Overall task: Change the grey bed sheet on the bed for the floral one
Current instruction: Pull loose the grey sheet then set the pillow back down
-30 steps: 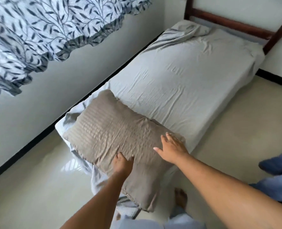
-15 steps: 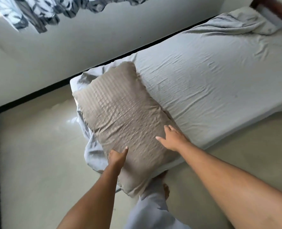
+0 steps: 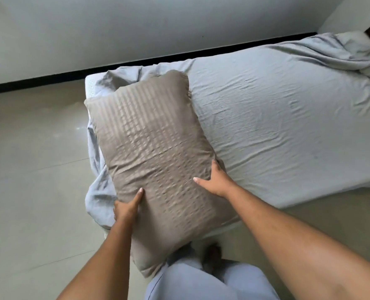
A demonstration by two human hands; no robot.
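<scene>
Left fingers: I have my left hand [image 3: 126, 207] curled round the pillow's [image 3: 156, 161] long edge, thumb on top, the other fingers tucked under and hidden.
Right fingers: my right hand [image 3: 215, 180] now wraps the pillow's opposite edge, thumb spread across the top; a second ago it lay flat and open on the cover.
Pillow: clamped between both hands, near end hanging off the bed past my knee, far end resting on the sheet.
Grey bed sheet [image 3: 277, 118]: still spread on the mattress beyond the pillow, bunched loose at the corner under the pillow's far end.
Floral sheet: swung out of view.
Meaning: I judge the pillow is about to come off, freeing the grey sheet for stripping.
</scene>
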